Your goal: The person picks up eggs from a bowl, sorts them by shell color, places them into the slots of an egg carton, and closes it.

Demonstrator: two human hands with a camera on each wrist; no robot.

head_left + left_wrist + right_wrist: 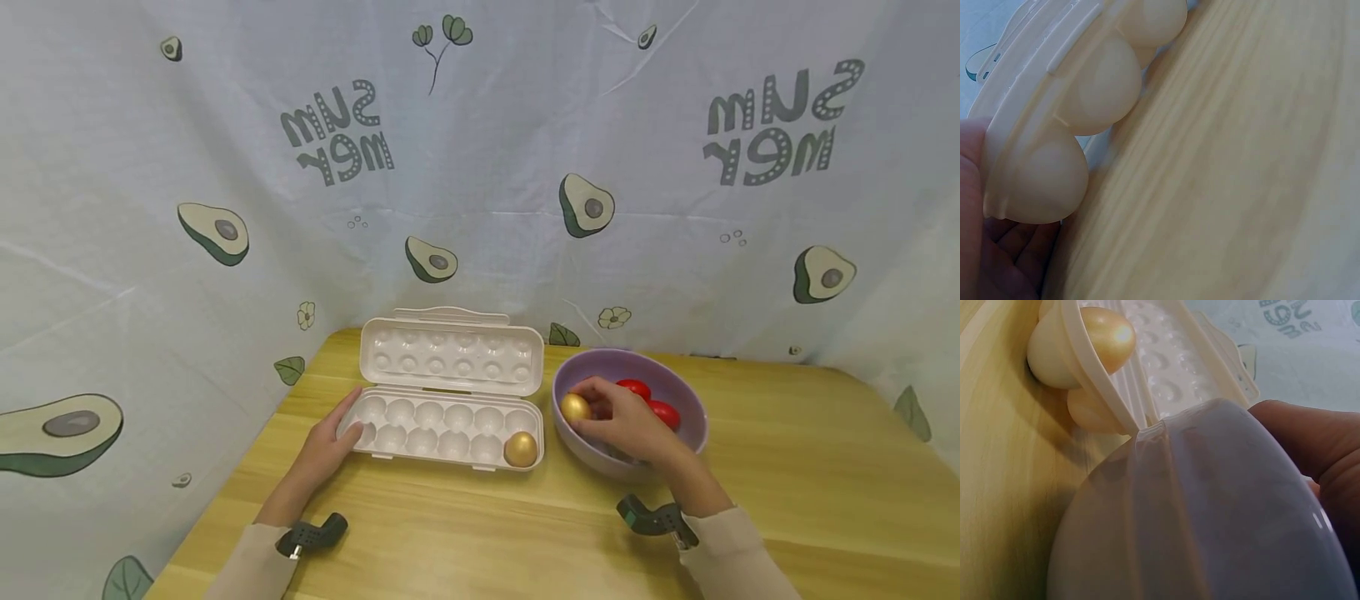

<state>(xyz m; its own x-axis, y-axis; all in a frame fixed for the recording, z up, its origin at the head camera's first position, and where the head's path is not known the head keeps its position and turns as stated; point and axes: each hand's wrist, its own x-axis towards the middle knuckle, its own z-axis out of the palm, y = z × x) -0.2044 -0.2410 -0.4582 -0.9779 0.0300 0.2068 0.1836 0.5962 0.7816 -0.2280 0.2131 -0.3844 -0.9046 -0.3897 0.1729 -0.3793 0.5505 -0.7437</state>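
An open white plastic egg carton (438,429) lies on the table, its lid (452,354) tipped back behind it. My left hand (330,443) grips the carton's left end, and in the left wrist view the thumb (969,162) is at the rim with fingers below the cups. One golden egg (521,449) sits in the front right cup. To the right stands a purple bowl (693,412) with red eggs (664,414) inside. Over its left part, my right hand (626,417) holds another golden egg (575,407) between thumb and fingers. The bowl's side hides that egg in the right wrist view.
The wooden table (480,525) runs in front of the carton and to the right of the bowl. A pale curtain (480,167) with avocado prints hangs right behind the lid and the bowl. The bowl stands close beside the carton's right end.
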